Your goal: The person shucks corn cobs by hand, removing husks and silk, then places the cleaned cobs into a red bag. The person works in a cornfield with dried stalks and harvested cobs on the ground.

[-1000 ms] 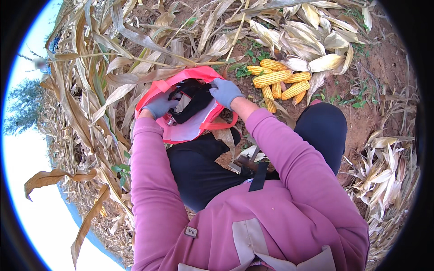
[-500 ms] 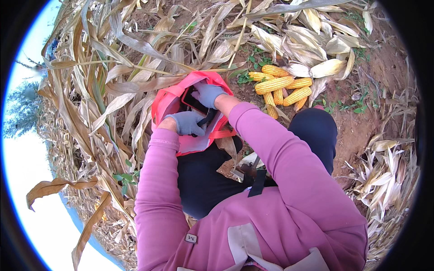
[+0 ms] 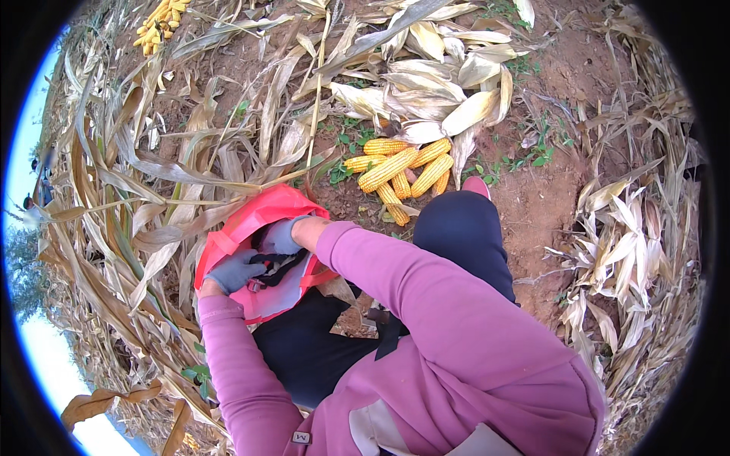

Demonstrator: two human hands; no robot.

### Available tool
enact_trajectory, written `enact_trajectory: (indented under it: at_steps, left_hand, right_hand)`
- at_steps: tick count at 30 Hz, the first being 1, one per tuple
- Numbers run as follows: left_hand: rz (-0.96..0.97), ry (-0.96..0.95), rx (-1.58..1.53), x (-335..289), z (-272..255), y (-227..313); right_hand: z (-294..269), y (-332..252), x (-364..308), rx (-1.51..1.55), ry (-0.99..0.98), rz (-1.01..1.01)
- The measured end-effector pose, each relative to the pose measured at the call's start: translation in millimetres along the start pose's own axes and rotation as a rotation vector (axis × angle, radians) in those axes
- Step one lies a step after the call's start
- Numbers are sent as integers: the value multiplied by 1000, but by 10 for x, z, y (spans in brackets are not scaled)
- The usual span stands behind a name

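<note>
A bright red-pink bag (image 3: 220, 245) with a pale lining stands with its mouth open beside my bent leg. Both my hands, in grey gloves, are inside its opening. My left hand (image 3: 234, 271) is closed on a black strap (image 3: 286, 270) at the near side of the mouth. A small reddish piece (image 3: 255, 285) shows just below those fingers. My right hand (image 3: 281, 237) reaches deeper at the far side, its fingers hidden in the shadow, so what it holds cannot be seen.
Husked yellow corn cobs (image 3: 389, 171) lie piled on the soil right of the bag. Dry husks (image 3: 433, 87) lie beyond them. Another cob pile (image 3: 161, 24) is at the far left. Dry stalks (image 3: 114, 197) crowd the left, and loose husks (image 3: 631, 247) the right. My pink shoe (image 3: 477, 186) is near the cobs.
The view has shifted, so bag and cobs appear further left. My right hand has gone deeper into the bag. The dark, orange-edged flat object beside it is now out of sight.
</note>
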State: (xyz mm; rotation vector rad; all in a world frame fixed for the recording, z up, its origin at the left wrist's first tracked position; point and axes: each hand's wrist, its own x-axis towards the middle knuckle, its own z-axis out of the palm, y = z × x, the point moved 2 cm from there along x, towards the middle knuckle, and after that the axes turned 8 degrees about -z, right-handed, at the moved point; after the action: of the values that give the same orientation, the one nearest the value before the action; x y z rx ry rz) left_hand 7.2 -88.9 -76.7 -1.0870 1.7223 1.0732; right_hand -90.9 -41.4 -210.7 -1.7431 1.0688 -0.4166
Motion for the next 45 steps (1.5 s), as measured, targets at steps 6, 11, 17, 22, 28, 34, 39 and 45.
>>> enact_trajectory:
  at_steps: [6, 11, 17, 22, 28, 34, 39, 45]
  left_hand:
    - [-64, 524, -121, 359, -186, -1097]
    - [-110, 720, -5, 538, -286, -1228]
    - [-290, 775, 146, 307, -389, -904]
    - [-355, 870, 147, 886, -578, -1818]
    - [-426, 663, 197, 421, -443, -1593]
    - [-398, 488, 185, 118, -232, -1596]
    - [-242, 389, 147, 126, -165, -1303]
    - [66, 652, 187, -187, -165, -414]
  right_hand:
    - [207, 50, -175, 32, 474, 88]
    - [-38, -271, -593, 84, 607, 118]
    - [-448, -165, -1196, 16, 247, 243]
    - [0, 379, -1273, 89, 613, 458]
    - [508, 446, -1147, 430, 672, 367]
    - [460, -309, -600, 413, 481, 11]
    - [686, -402, -322, 344, 411, 9]
    - [713, -340, -307, 371, 367, 9]
